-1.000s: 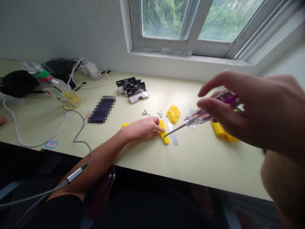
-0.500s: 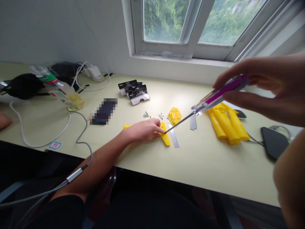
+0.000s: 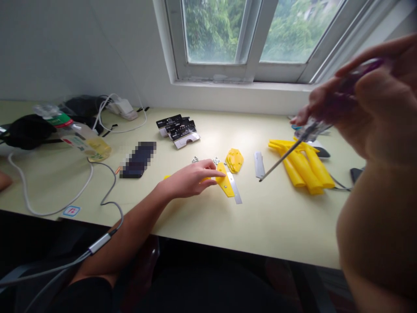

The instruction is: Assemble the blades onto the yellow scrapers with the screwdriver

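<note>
My left hand [image 3: 190, 179] reaches over a flat yellow plastic piece [image 3: 227, 190] with a small screw in it. Its index finger and thumb are stretched apart, the index fingertip at the piece's upper part. A thin metal blade [image 3: 237, 196] lies along the piece's right edge, partly beside and partly against it. Some yellow plastic shows under the left hand, mostly hidden. My right hand [image 3: 374, 95], blurred, is closed around a screwdriver [image 3: 283, 158] with a clear purple handle. The screwdriver's tip hangs near more metal blades [image 3: 259, 164], apart from the yellow piece.
Small screws [image 3: 216, 161] and stacked yellow plates [image 3: 234, 160] lie behind the left hand. Yellow handles [image 3: 301, 174] are piled at right. Black-and-white boxes [image 3: 184, 135], a blurred-out dark phone-like object [image 3: 138, 161], a bottle [image 3: 84, 141] and cables occupy the back and left.
My right hand has lifted the screwdriver off the yellow piece and swung it right. My left index finger and thumb have spread apart. The view has shifted slightly.
</note>
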A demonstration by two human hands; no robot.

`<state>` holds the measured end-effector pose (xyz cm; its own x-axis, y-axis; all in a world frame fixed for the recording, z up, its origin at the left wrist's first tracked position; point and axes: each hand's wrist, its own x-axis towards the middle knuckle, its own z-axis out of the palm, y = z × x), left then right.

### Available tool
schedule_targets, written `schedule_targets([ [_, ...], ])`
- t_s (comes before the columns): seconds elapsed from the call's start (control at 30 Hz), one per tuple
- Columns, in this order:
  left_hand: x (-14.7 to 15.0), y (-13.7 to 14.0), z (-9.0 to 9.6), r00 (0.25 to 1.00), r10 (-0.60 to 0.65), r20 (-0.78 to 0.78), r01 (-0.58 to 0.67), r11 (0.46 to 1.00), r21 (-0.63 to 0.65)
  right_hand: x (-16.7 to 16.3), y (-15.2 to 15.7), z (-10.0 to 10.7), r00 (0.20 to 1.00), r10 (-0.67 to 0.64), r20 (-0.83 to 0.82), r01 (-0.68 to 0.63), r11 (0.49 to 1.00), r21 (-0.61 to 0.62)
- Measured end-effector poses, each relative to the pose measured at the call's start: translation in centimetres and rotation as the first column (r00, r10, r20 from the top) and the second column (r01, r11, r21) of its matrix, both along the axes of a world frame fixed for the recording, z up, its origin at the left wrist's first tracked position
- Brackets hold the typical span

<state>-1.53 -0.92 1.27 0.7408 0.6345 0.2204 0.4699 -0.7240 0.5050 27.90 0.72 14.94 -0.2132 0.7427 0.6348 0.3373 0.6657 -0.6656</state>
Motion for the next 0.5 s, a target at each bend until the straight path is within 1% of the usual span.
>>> schedule_targets([
  [0.03, 0.1, 0.0, -0.1, 1.0, 0.02, 0.02, -0.021, 1.0, 0.01, -0.8, -0.4, 0.1, 0.995, 0.065, -0.071, -0.07, 0.996, -0.059],
  [0.07, 0.1, 0.0, -0.2, 0.998, 0.048, 0.042, -0.049, 0.999, 0.02, -1.6, -0.7, 0.0, 0.989, 0.106, -0.103, -0.118, 0.985, -0.123],
  [0.1, 0.2, 0.1, -0.3, 0.995, 0.079, 0.062, -0.081, 0.996, 0.029, -2.3, -0.9, -0.2, 0.991, 0.115, -0.064, -0.125, 0.973, -0.194],
  [0.13, 0.3, 0.1, -0.4, 0.99, 0.112, 0.082, -0.116, 0.993, 0.039, -3.0, -0.8, -0.7, 0.993, 0.099, 0.064, -0.079, 0.961, -0.265],
  [0.17, 0.3, 0.2, -0.4, 0.985, 0.144, 0.098, -0.149, 0.988, 0.049, -3.5, -0.7, -1.4, 0.967, 0.1, 0.235, -0.017, 0.944, -0.33],
  [0.2, 0.3, 0.2, -0.5, 0.978, 0.174, 0.114, -0.182, 0.981, 0.06, -3.9, -0.4, -2.4, 0.907, 0.125, 0.402, 0.045, 0.921, -0.387],
  [0.23, 0.4, 0.3, -0.5, 0.971, 0.201, 0.129, -0.211, 0.975, 0.072, -4.3, -0.1, -3.5, 0.833, 0.181, 0.523, 0.084, 0.893, -0.443],
  [0.27, 0.4, 0.3, -0.6, 0.964, 0.226, 0.141, -0.239, 0.968, 0.083, -4.6, 0.3, -4.8, 0.772, 0.247, 0.586, 0.102, 0.861, -0.497],
  [0.3, 0.4, 0.3, -0.6, 0.957, 0.247, 0.149, -0.262, 0.961, 0.09, -4.8, 0.7, -6.2, 0.751, 0.283, 0.596, 0.109, 0.838, -0.535],
  [0.33, 0.5, 0.3, -0.6, 0.953, 0.264, 0.152, -0.279, 0.955, 0.095, -5.0, 1.1, -7.4, 0.756, 0.315, 0.574, 0.104, 0.807, -0.581],
  [0.4, 0.6, 0.3, -0.7, 0.949, 0.28, 0.147, -0.296, 0.95, 0.096, -5.4, 1.8, -9.3, 0.792, 0.368, 0.487, 0.071, 0.736, -0.673],
  [0.47, 0.8, 0.3, -0.8, 0.948, 0.288, 0.132, -0.301, 0.949, 0.093, -5.7, 2.2, -10.3, 0.817, 0.404, 0.411, 0.03, 0.683, -0.73],
  [0.5, 0.8, 0.3, -0.9, 0.949, 0.29, 0.125, -0.303, 0.949, 0.091, -5.9, 2.4, -10.5, 0.824, 0.413, 0.389, 0.015, 0.671, -0.742],
])
